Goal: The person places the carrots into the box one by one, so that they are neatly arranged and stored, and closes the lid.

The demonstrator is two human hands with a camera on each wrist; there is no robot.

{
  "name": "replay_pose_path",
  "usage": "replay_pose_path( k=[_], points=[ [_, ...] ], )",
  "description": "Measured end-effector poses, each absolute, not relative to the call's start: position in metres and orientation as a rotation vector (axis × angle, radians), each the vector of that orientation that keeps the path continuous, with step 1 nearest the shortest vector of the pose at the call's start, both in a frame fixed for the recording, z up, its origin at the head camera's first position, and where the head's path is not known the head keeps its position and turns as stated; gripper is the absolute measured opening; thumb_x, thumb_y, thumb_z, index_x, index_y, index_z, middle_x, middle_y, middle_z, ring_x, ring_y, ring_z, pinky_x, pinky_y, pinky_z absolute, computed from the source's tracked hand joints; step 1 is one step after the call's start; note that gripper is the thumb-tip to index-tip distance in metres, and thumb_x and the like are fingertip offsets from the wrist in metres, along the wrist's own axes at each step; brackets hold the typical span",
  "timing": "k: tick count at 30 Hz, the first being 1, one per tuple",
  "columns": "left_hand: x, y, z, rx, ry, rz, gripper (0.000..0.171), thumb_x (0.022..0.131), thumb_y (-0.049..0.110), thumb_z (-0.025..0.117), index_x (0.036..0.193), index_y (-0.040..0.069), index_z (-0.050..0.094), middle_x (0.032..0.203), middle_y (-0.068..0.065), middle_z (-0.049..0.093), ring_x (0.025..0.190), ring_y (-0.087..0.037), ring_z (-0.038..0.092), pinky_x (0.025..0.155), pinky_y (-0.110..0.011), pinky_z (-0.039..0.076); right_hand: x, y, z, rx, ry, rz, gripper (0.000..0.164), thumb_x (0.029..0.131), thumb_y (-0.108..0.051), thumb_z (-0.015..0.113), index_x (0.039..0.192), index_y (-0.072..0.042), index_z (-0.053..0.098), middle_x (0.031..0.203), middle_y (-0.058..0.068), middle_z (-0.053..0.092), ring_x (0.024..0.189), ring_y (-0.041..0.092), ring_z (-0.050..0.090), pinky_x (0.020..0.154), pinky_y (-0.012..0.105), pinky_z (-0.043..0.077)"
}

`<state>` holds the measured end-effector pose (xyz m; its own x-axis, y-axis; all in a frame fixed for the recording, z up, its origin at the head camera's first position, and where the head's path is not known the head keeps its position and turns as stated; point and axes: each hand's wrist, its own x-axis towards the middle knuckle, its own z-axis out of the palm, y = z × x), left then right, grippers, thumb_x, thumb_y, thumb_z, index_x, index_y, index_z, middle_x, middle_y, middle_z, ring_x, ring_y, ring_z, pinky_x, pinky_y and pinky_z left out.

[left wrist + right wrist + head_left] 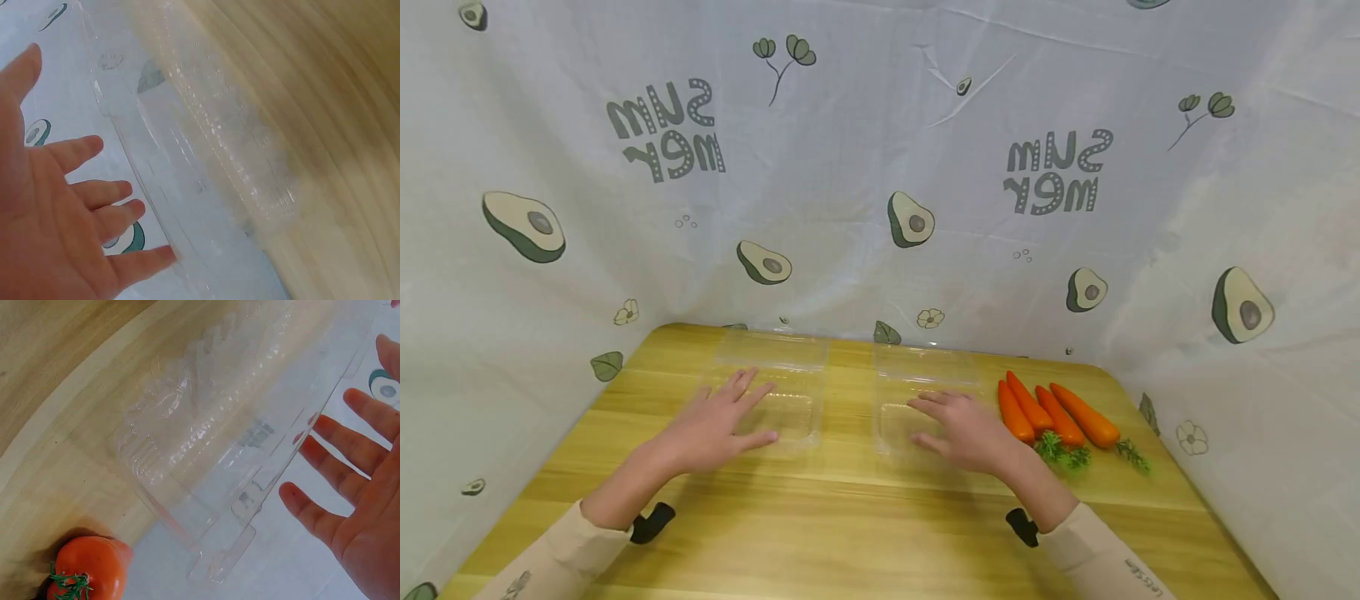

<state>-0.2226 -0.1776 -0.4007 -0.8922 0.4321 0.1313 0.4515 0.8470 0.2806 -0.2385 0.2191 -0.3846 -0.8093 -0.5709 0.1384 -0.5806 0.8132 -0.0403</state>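
Two clear plastic clamshell boxes lie on the wooden table with their lids folded back toward the curtain. Over the left clear box [801,417] is my left hand [715,429], fingers spread and holding nothing. My right hand [970,433] hovers above the right clear box [891,421], its fingers apart and nothing in them. The left wrist view shows the left hand [69,219] palm-on beside a clear box [212,125]. In the right wrist view, the fingertips of the right hand [369,481] are right at the edge of a clear box [181,431].
Several orange carrots [1082,415] with green tops lie at the right, just beyond the right hand; one carrot end [94,569] shows in the right wrist view. A white curtain [850,167] printed with avocados surrounds the wooden table [820,533] at the back and sides.
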Motion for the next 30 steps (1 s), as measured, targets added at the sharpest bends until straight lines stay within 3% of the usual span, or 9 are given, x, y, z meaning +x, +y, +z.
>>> replay_pose_path(
  k=[4, 9, 13, 23, 30],
  points=[
    [-0.223, -0.184, -0.398, -0.681, -2.886, -0.452, 0.071, 0.096, 0.055, 0.061, 0.147, 0.007, 0.051, 0.155, -0.023, 0.042, 0.141, -0.046, 0.042, 0.107, -0.066, 0.037, -0.238, 0.223, -0.382, 0.861, -2.859, 0.101, 0.048, 0.094, -0.041, 0.07, 0.135, -0.016, 0.065, 0.131, 0.01, 0.068, 0.119, 0.033, 0.065, 0.096, 0.051, 0.054],
    [-0.223, -0.197, -0.394, -0.637, -2.859, -0.459, 0.056, 0.096, 0.045, 0.066, 0.136, 0.005, 0.062, 0.139, -0.02, 0.06, 0.129, -0.044, 0.055, 0.101, -0.061, 0.046, -0.238, 0.227, -0.38, 0.799, -2.865, 0.113, 0.043, 0.093, -0.039, 0.071, 0.13, -0.016, 0.07, 0.123, 0.009, 0.071, 0.111, 0.031, 0.068, 0.083, 0.047, 0.059],
    [-0.223, -0.21, -0.392, -0.593, -2.856, -0.478, 0.052, 0.095, 0.04, 0.068, 0.132, 0.004, 0.063, 0.135, -0.021, 0.061, 0.125, -0.045, 0.056, 0.1, -0.062, 0.046, -0.239, 0.231, -0.379, 0.758, -2.872, 0.127, 0.041, 0.093, -0.038, 0.072, 0.128, -0.016, 0.07, 0.121, 0.009, 0.072, 0.107, 0.03, 0.069, 0.07, 0.04, 0.059],
    [-0.224, -0.232, -0.395, -0.487, -2.884, -0.42, 0.058, 0.096, 0.043, 0.066, 0.137, 0.003, 0.059, 0.141, -0.025, 0.052, 0.13, -0.048, 0.047, 0.097, -0.067, 0.044, -0.238, 0.249, -0.374, 0.65, -2.859, 0.172, 0.039, 0.093, -0.037, 0.072, 0.128, -0.018, 0.07, 0.121, 0.007, 0.073, 0.096, 0.026, 0.072, 0.057, 0.028, 0.051],
    [-0.225, -0.239, -0.398, -0.453, -2.899, -0.449, 0.062, 0.096, 0.044, 0.066, 0.14, 0.002, 0.055, 0.142, -0.027, 0.05, 0.13, -0.051, 0.045, 0.098, -0.069, 0.042, -0.239, 0.263, -0.372, 0.593, -2.869, 0.178, 0.04, 0.093, -0.035, 0.072, 0.128, -0.016, 0.07, 0.121, 0.007, 0.073, 0.096, 0.024, 0.072, 0.063, 0.032, 0.055]
  ],
)
